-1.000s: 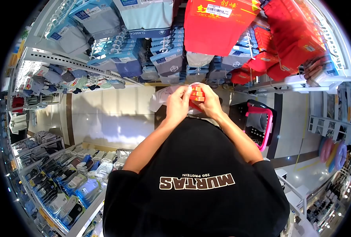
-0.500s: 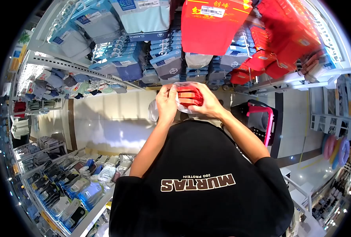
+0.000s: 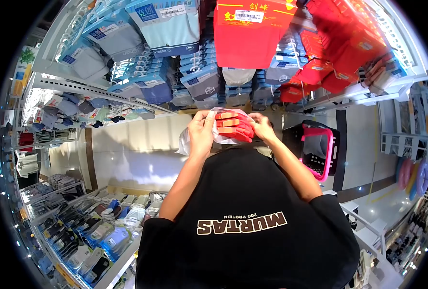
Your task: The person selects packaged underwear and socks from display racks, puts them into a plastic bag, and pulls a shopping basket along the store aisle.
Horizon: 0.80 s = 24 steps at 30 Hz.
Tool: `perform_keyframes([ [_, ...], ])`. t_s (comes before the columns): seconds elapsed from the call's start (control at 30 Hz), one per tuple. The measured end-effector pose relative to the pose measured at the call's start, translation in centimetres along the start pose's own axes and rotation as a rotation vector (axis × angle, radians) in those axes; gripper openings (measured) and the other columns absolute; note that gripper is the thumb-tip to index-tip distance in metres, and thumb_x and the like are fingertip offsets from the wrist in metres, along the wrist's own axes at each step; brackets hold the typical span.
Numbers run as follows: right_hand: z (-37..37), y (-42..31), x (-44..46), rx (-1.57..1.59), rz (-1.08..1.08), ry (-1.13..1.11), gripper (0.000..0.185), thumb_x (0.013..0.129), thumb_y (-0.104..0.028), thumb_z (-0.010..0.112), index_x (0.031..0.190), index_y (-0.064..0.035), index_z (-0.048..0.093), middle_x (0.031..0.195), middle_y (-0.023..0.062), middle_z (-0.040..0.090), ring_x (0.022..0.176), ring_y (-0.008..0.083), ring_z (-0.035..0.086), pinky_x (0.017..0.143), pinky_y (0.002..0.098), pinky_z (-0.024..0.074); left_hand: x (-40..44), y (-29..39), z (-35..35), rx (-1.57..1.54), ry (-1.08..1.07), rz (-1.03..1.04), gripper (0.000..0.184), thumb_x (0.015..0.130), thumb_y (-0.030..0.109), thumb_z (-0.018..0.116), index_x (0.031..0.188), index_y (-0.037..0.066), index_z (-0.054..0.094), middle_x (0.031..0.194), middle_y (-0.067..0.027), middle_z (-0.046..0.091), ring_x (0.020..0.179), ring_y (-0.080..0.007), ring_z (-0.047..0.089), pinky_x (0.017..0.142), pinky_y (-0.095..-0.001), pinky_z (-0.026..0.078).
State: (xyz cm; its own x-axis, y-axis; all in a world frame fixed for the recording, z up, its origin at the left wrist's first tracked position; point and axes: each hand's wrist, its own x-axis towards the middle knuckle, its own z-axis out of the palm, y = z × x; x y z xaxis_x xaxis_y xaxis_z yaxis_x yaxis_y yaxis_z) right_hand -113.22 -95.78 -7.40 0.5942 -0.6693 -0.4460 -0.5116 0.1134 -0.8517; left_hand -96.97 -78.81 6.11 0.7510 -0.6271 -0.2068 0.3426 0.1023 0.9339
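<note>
Left hand (image 3: pixel 202 129) pinches bag (image 3: pixel 184 144) rim. Right hand (image 3: pixel 263 128) now off red packs (image 3: pixel 229 123), at bag's right edge; can't tell grip. Packs sit bagged, tops uncovered.

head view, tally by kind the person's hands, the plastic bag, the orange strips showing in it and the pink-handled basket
Hands: 2, left hand and right hand
White plastic bag: 1
Orange strips visible in the bag: 3
Pink-handled basket: 1
Total: 7
</note>
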Motion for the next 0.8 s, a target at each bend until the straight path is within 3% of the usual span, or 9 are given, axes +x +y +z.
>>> perform_keyframes([
  [0.23, -0.3, -0.8, -0.5, 0.051, 0.095, 0.075, 0.027, 0.095, -0.023, 0.064, 0.114, -0.004, 0.07, 0.096, 0.0159, 0.074, 0.086, 0.0214, 0.071, 0.075, 0.0341, 0.0546, 0.4, -1.6, -1.6, -0.004, 0.122, 0.003, 0.017, 0.101, 0.015, 0.061, 0.103, -0.001, 0.065, 0.087, -0.006, 0.071, 0.07, -0.0083, 0.062, 0.063, -0.0239, 0.05],
  [0.33, -1.3, -4.3, -2.8, 0.005, 0.059, 0.11, 0.023, 0.094, -0.015, 0.062, 0.114, -0.0052, 0.07, 0.092, 0.015, 0.074, 0.079, 0.0205, 0.07, 0.07, 0.0341, 0.0542, 1.3, -3.1, -4.6, 0.15, 0.151, 0.029, 0.02, 0.101, 0.015, 0.061, 0.107, -0.003, 0.063, 0.092, -0.008, 0.07, 0.076, -0.0104, 0.062, 0.07, -0.0249, 0.051],
  [0.37, -1.4, -2.7, -2.1, -0.044, -0.111, 0.173, 0.022, 0.092, -0.012, 0.062, 0.112, -0.0074, 0.071, 0.088, 0.0142, 0.074, 0.076, 0.0208, 0.069, 0.069, 0.035, 0.0542, 1.5, -3.5, -5.2, 0.212, 0.174, 0.043, 0.021, 0.099, 0.017, 0.063, 0.105, -0.003, 0.068, 0.083, -0.0081, 0.069, 0.072, -0.0121, 0.061, 0.069, -0.0281, 0.051],
  [0.4, -2.3, -5.4, -3.3, -0.075, 0.001, 0.157, 0.022, 0.09, -0.01, 0.062, 0.109, -0.009, 0.072, 0.088, 0.0145, 0.073, 0.078, 0.0221, 0.07, 0.071, 0.0358, 0.0546, 1.5, -3.4, -5.7, 0.458, 0.177, 0.053, 0.021, 0.098, 0.018, 0.064, 0.104, -0.001, 0.069, 0.081, -0.0101, 0.069, 0.07, -0.0148, 0.062, 0.068, -0.0302, 0.051],
  [0.47, -2.9, -2.7, -2.0, -0.191, -0.192, 0.204, 0.021, 0.095, -0.009, 0.06, 0.113, -0.0071, 0.07, 0.072, 0.0028, 0.065, 0.051, 0.0083, 0.056, 0.045, 0.0252, 0.0462, 1.5, -3.1, -6.5, 0.95, 0.174, 0.078, 0.021, 0.096, 0.019, 0.065, 0.103, 0.001, 0.072, 0.076, -0.014, 0.069, 0.067, -0.0202, 0.064, 0.067, -0.0344, 0.051],
  [0.53, -3.7, -4.1, -2.7, -0.142, -0.202, 0.202, 0.017, 0.094, -0.007, 0.059, 0.106, -0.0045, 0.071, 0.07, 0.002, 0.064, 0.05, 0.008, 0.056, 0.044, 0.0251, 0.0453, 1.5, -4.6, -6.8, 1.028, 0.111, 0.169, 0.021, 0.095, 0.022, 0.065, 0.101, 0.003, 0.073, 0.081, -0.022, 0.07, 0.068, -0.0335, 0.067, 0.066, -0.0393, 0.051],
  [0.6, -4.7, -4.6, -4.1, -0.022, -0.212, 0.2, 0.016, 0.094, -0.006, 0.059, 0.103, -0.0029, 0.071, 0.071, 0.0017, 0.064, 0.049, 0.0077, 0.056, 0.044, 0.0249, 0.0447, 1.8, -5.6, -7.0, 1.092, 0.027, 0.137, 0.022, 0.095, 0.023, 0.064, 0.103, 0.004, 0.072, 0.08, -0.0208, 0.069, 0.069, -0.0329, 0.067, 0.067, -0.0381, 0.052],
  [0.7, -7.4, -7.7, -5.6, 0.124, -0.1, 0.215, 0.014, 0.093, -0.005, 0.058, 0.1, -0.0015, 0.07, 0.074, 0.0041, 0.067, 0.052, 0.0079, 0.057, 0.045, 0.0232, 0.0445, 1.5, -2.9, -4.3, 0.993, -0.074, 0.138, 0.023, 0.095, 0.031, 0.063, 0.103, 0.01, 0.072, 0.078, -0.0228, 0.067, 0.075, -0.0411, 0.067, 0.068, -0.0446, 0.053],
  [0.8, -10.5, -10.4, -7.5, 0.298, -0.179, 0.312, 0.012, 0.09, -0.003, 0.059, 0.095, -0.002, 0.07, 0.072, 0.004, 0.065, 0.052, 0.0084, 0.056, 0.045, 0.024, 0.0424, 2.2, -1.4, -2.0, 0.713, -0.207, 0.197, 0.028, 0.098, 0.029, 0.066, 0.105, 0.002, 0.07, 0.082, -0.0121, 0.071, 0.073, -0.0175, 0.064, 0.071, -0.032, 0.051],
])
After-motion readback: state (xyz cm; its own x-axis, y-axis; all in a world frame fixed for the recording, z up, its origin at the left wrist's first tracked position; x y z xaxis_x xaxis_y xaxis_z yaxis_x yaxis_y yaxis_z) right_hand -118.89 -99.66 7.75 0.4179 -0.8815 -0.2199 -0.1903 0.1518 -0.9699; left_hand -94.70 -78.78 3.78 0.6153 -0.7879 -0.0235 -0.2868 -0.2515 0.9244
